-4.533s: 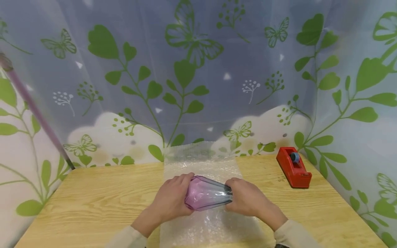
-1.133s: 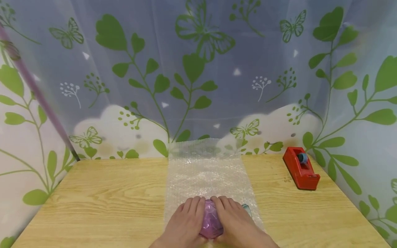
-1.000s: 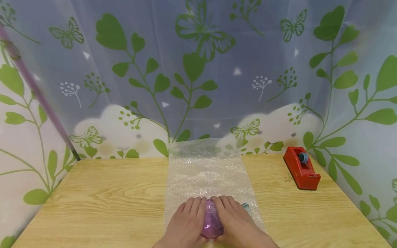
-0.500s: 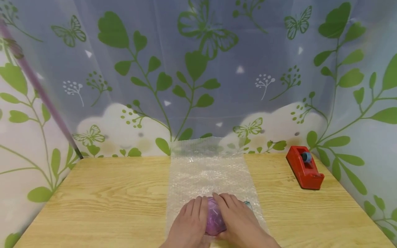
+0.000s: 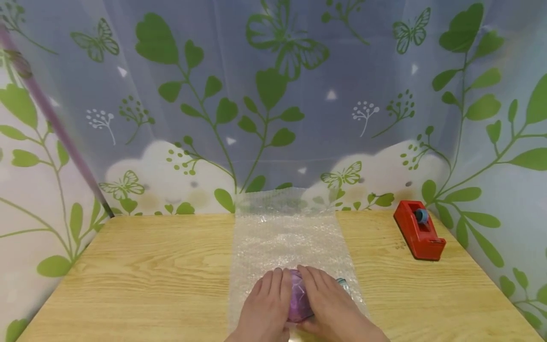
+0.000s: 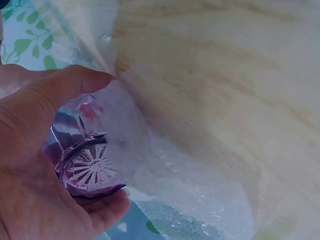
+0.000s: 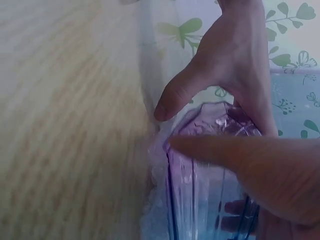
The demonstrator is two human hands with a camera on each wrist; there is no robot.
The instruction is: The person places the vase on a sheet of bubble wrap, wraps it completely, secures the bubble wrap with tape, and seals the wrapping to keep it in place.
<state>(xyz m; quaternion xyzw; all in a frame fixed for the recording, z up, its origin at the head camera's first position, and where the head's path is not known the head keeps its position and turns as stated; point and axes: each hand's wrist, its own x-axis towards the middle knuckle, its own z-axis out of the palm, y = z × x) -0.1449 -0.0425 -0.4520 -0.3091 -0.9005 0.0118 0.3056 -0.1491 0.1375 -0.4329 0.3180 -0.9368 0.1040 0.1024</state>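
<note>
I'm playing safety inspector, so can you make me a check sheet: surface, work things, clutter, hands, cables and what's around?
Surface: wood-patterned table.
Job's things: purple-to-blue faceted vase; bubble wrap spread under it.
Clutter: red tape dispenser toward the back right, with small marks on the table beside it.
Hands: left hand and right hand hold the vase, fingers curled round it.
Cables: nothing seen.
Surroundings: leaf-and-butterfly curtains; purple pole slanting at the left.
</note>
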